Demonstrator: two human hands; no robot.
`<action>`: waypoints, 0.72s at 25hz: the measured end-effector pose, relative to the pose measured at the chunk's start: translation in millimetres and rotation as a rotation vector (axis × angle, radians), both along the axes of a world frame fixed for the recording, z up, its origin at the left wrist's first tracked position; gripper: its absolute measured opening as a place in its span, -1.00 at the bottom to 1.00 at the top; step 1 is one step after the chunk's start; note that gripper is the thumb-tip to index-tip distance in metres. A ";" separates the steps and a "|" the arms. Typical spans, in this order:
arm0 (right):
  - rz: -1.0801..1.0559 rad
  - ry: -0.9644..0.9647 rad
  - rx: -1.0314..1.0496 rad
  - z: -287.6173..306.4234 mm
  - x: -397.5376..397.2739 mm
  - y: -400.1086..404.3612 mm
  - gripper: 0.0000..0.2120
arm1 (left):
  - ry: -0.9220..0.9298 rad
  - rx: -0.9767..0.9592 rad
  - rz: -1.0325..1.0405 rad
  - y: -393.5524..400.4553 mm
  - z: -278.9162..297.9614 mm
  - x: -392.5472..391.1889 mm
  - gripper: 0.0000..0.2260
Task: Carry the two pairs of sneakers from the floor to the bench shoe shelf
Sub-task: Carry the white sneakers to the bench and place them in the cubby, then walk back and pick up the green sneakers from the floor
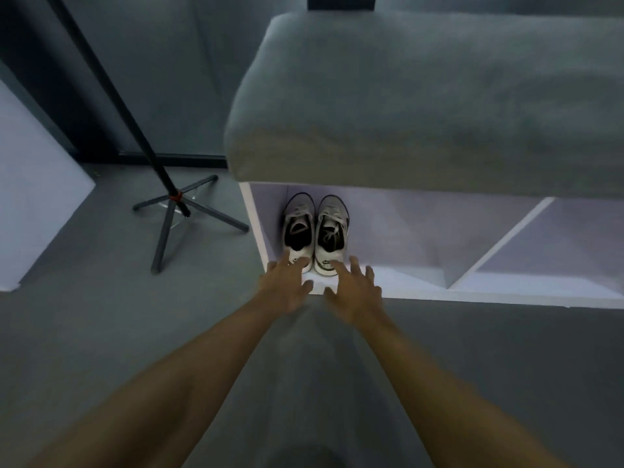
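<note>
One pair of grey-and-white sneakers stands side by side in the left compartment of the white bench shoe shelf (405, 282), toes pointing inward. The left sneaker (297, 228) and the right sneaker (332, 231) show their heels toward me. My left hand (287, 285) is spread with its fingertips on the left sneaker's heel. My right hand (354, 288) is spread too, its fingertips at the right sneaker's heel. Neither hand grips anything. No other pair of sneakers is in view.
A grey cushion (422, 96) tops the bench and overhangs the shelf. A white divider (499, 244) separates the right compartment. A black stand with spread legs (175, 197) is on the grey floor to the left, near a white panel (33, 197).
</note>
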State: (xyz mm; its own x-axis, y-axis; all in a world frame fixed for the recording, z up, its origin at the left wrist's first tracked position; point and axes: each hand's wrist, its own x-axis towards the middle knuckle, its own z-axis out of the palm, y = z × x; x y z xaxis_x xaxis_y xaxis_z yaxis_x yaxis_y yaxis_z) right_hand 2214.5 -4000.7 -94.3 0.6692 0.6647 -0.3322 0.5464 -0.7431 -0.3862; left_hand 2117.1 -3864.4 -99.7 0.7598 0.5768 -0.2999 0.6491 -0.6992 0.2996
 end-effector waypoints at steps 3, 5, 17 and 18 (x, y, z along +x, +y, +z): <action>0.123 0.024 -0.093 95.3 -41.4 -3.6 -0.38 | 0.108 -0.011 0.072 2.1 96.8 -57.9 -0.46; 0.235 0.046 -0.150 171.0 -70.8 16.9 -0.38 | 0.143 -0.011 0.176 14.0 174.9 -96.5 -0.40; 1.053 -0.049 -0.262 620.7 -360.1 244.2 -0.33 | 0.175 -0.087 0.814 123.7 620.1 -462.9 -0.19; 1.089 -0.078 -0.237 646.5 -392.5 261.6 -0.31 | 0.171 -0.093 0.868 132.3 644.1 -499.1 -0.17</action>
State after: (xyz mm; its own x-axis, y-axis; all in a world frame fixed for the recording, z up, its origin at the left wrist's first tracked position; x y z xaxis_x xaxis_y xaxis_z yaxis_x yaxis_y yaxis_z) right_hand 1822.0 -3739.1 552.2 -0.2068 0.8343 -0.5110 0.9675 0.0965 -0.2339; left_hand 1618.0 -3732.2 544.3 0.0069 0.8961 -0.4438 0.9801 0.0819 0.1807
